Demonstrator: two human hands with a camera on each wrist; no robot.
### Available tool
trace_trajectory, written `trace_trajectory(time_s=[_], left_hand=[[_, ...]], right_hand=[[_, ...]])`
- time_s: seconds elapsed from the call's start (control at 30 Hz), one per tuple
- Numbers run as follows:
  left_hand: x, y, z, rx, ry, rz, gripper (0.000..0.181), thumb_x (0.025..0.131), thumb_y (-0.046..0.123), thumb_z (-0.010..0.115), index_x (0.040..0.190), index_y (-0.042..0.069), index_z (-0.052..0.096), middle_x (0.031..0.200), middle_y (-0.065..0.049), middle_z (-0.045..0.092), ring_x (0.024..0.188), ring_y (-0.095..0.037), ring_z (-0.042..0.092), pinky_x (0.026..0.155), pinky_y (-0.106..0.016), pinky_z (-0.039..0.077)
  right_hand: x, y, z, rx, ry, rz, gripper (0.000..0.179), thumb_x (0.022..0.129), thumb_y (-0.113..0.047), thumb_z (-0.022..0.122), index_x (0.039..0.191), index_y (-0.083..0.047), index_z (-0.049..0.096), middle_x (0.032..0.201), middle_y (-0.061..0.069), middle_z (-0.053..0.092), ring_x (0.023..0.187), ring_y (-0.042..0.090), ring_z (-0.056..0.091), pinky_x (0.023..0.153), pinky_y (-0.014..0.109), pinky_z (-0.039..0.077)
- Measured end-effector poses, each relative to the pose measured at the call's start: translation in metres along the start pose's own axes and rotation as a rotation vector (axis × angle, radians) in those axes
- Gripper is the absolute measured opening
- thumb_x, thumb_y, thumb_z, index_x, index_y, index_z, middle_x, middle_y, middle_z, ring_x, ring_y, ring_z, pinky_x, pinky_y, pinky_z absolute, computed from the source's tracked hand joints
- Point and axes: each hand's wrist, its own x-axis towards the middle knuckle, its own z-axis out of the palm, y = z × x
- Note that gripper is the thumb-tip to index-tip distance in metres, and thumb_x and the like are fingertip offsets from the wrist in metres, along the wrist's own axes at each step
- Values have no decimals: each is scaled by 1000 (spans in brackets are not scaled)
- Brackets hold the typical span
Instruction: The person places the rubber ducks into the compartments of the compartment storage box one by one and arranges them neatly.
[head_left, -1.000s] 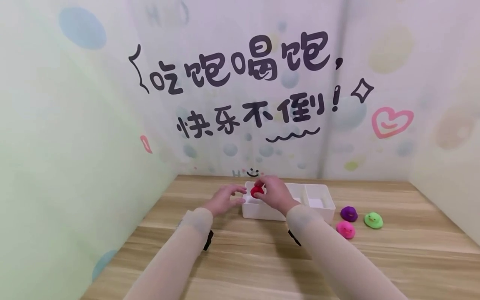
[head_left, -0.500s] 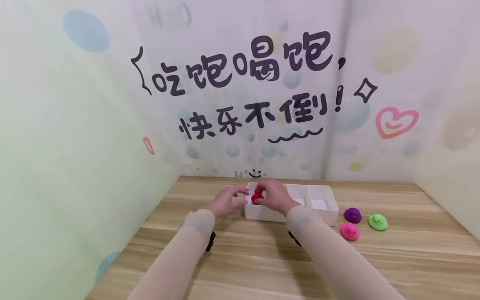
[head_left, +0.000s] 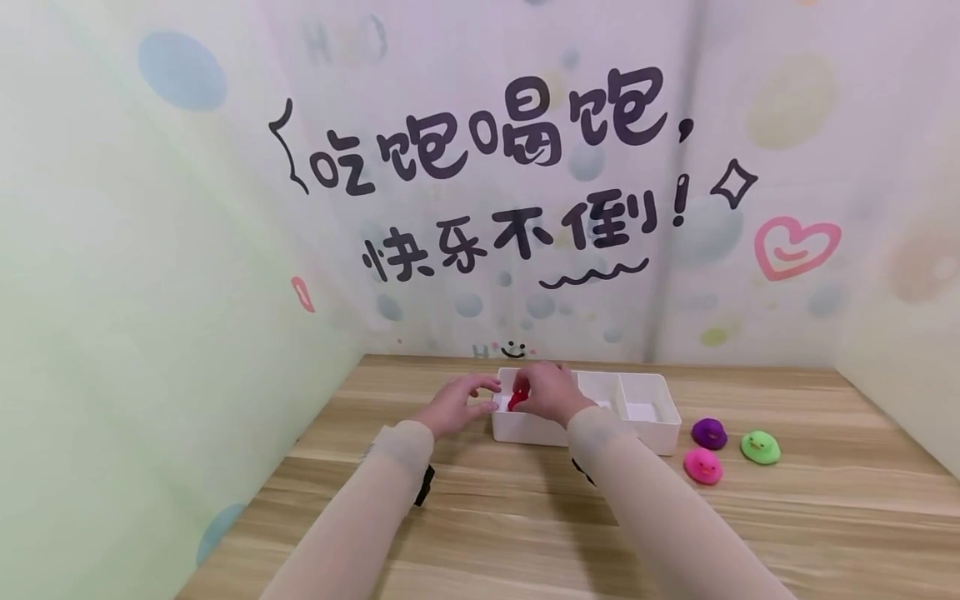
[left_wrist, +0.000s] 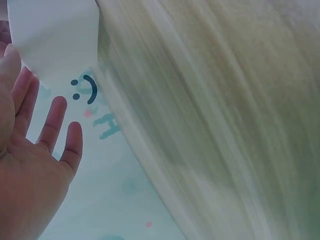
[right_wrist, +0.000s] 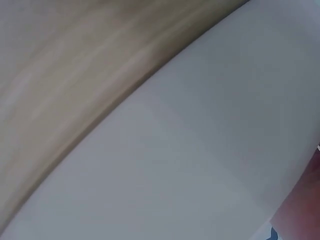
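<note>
A long white divided box (head_left: 528,430) stands at the back of the table. Into its leftmost compartment reaches my right hand (head_left: 553,393), thumb and fingers pinching a small red toy duck (head_left: 517,402), much of which they hide. Beside the box's left end is my left hand (head_left: 453,406), its fingers spread and relaxed, fingertips right at the rim. The left wrist view has the same hand (left_wrist: 37,165) with nothing in its grasp, near the white box wall (left_wrist: 55,40). In the right wrist view the box wall (right_wrist: 160,150) fills most of the frame.
Right of the box sit a purple toy duck (head_left: 709,433), a pink toy duck (head_left: 703,466) and a green toy duck (head_left: 761,447). The wood-grain table (head_left: 510,533) ends at a printed back curtain (head_left: 450,325), with a pale side wall (head_left: 150,333) on the left.
My right hand has lowered the red toy duck deeper into the leftmost compartment, so less of it shows. The left hand stays by the box's end. The head view has shifted slightly.
</note>
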Motion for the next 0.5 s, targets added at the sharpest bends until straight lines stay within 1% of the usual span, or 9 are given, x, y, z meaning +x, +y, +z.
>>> trace_trajectory(time_s=[0.23, 0.33, 0.5], left_hand=[[1, -1, -1, -15, -8, -26, 38, 100, 24, 69, 136, 12, 65, 146, -5, 61, 126, -38, 56, 105, -52, 49], [2, -3, 0, -22, -6, -30, 39, 100, 25, 70, 137, 13, 64, 146, -4, 60, 125, -37, 56, 104, -51, 49], [2, -2, 0, -28, -10, -44, 37, 100, 25, 70, 136, 15, 65, 147, -4, 60, 127, -39, 55, 106, -53, 48]], right_hand=[[5, -4, 1, -42, -19, 31, 19, 82, -30, 90, 91, -20, 77, 84, -7, 71, 90, 17, 60, 104, 53, 37], [4, -7, 0, -58, -20, 46, 19, 81, -30, 90, 92, -21, 77, 82, -8, 71, 89, 17, 61, 106, 55, 35], [4, -9, 0, -76, -22, 46, 18, 82, -28, 90, 92, -20, 77, 80, -8, 70, 88, 18, 61, 111, 59, 30]])
